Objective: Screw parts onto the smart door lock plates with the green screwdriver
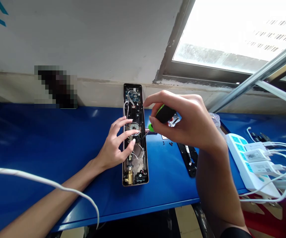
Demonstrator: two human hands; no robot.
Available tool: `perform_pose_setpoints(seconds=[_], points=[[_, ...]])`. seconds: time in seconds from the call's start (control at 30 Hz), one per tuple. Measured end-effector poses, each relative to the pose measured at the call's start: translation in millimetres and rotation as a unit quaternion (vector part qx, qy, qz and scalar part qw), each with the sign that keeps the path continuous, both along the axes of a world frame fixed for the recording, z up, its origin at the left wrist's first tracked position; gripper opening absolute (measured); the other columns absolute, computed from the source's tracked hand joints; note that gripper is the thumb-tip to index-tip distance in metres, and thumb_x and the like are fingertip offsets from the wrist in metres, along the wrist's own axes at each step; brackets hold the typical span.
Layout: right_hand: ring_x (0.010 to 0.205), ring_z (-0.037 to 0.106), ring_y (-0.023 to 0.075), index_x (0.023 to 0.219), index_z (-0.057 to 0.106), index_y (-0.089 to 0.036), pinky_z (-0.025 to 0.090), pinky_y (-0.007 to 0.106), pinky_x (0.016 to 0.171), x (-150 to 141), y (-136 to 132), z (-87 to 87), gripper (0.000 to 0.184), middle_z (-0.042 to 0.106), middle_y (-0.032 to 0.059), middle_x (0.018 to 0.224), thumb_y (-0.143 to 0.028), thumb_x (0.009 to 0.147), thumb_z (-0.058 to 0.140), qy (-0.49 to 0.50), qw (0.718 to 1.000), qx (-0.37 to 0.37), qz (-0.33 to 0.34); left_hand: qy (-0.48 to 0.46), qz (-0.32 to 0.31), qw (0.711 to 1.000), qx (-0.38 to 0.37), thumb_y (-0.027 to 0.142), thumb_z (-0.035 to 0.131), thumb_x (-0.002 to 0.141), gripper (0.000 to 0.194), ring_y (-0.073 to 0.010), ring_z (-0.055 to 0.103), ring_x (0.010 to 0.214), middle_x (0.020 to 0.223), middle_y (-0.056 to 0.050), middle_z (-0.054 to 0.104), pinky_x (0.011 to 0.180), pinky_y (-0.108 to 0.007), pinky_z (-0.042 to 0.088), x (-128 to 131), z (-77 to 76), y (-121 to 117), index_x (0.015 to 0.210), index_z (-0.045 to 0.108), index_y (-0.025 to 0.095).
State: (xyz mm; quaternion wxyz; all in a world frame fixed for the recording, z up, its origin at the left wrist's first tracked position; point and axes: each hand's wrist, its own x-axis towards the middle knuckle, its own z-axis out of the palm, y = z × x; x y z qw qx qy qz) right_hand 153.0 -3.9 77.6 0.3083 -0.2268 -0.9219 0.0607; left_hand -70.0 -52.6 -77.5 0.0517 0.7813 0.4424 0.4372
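Observation:
An opened smart door lock housing point(145, 158) lies lengthwise on the blue table, with a circuit board point(135, 96), white wires and a brass cylinder point(130, 178) inside. My left hand point(115, 143) reaches over it from the left, fingers spread and fingertips touching the parts around its middle. In my right hand point(185, 119) is a screwdriver point(165, 114) with a black and green handle. Its thin shaft slants down to the left, toward the housing's right side. Exactly where the tip rests I cannot make out.
Small dark screws point(171, 144) lie right of the housing, near a black panel point(191, 165) partly hidden by my right arm. A white power strip point(239, 155) with plugged chargers and cables stands at the right. One white cable point(46, 181) crosses my left forearm. The wall rises behind.

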Motion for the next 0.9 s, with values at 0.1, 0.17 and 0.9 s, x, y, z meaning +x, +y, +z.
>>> perform_pose_setpoints(seconds=[0.1,0.17,0.9], points=[[0.065,0.062,0.0063,0.116,0.067,-0.019,0.049,0.018,0.058,-1.7,1.1,-2.0,0.029,0.073,-0.0021,0.086,-0.012,0.088,0.061,-0.002,1.0,0.001,0.007,0.001,0.0,1.0,-0.002,0.018,0.062,0.096,0.032,-0.0356,0.04,0.151,0.151,-0.009,0.051,0.123,-0.063,0.04,-0.6,0.1,0.6,0.126,0.066,0.027],[0.066,0.062,0.0069,0.116,0.067,-0.019,0.051,0.019,0.061,-1.0,1.1,-1.5,0.028,0.074,-0.0015,0.087,-0.013,0.089,0.06,-0.001,1.0,0.005,0.005,0.001,0.001,1.0,-0.002,0.017,0.062,0.096,0.032,-0.0354,0.04,0.151,0.151,-0.009,0.051,0.124,-0.063,0.04,-0.8,0.0,0.9,0.126,0.066,0.026],[0.068,0.065,0.0089,0.114,0.068,-0.019,0.055,0.023,0.068,1.5,-1.2,0.3,0.027,0.074,-0.0001,0.089,-0.012,0.09,0.06,-0.002,1.0,0.014,-0.01,-0.002,-0.003,1.0,0.0,0.016,0.061,0.097,0.032,-0.0336,0.041,0.15,0.149,-0.011,0.051,0.124,-0.06,0.04,-1.7,0.5,-0.1,0.127,0.066,0.024]])
